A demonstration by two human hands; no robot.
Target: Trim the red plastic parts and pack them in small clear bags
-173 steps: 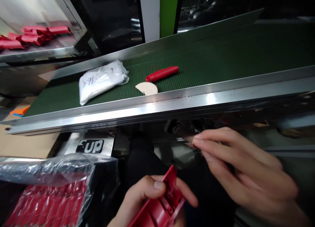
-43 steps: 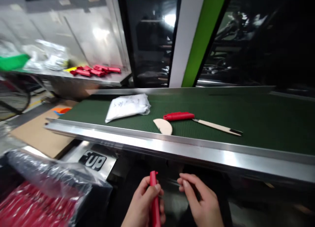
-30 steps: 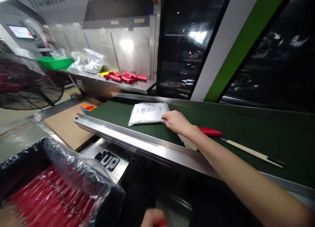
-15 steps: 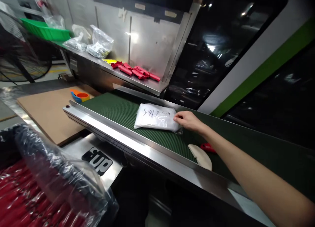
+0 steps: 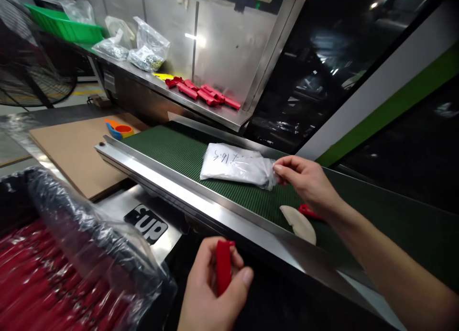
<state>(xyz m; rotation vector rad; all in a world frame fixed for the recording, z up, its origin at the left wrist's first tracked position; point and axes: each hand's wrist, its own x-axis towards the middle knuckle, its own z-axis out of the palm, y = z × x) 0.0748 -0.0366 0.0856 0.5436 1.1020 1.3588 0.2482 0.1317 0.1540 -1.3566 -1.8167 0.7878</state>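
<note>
Meanwhile, right hand [image 5: 308,182] pinches one white bag [image 5: 236,164]; left hand [image 5: 211,292] holds one red handle [image 5: 223,271].

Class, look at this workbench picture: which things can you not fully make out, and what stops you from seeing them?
Head view:
- red part in the left hand: fingers hide its lower end.
- red piece on the belt: the right hand covers most of it.
- writing on the white bag: too small to read.
</note>
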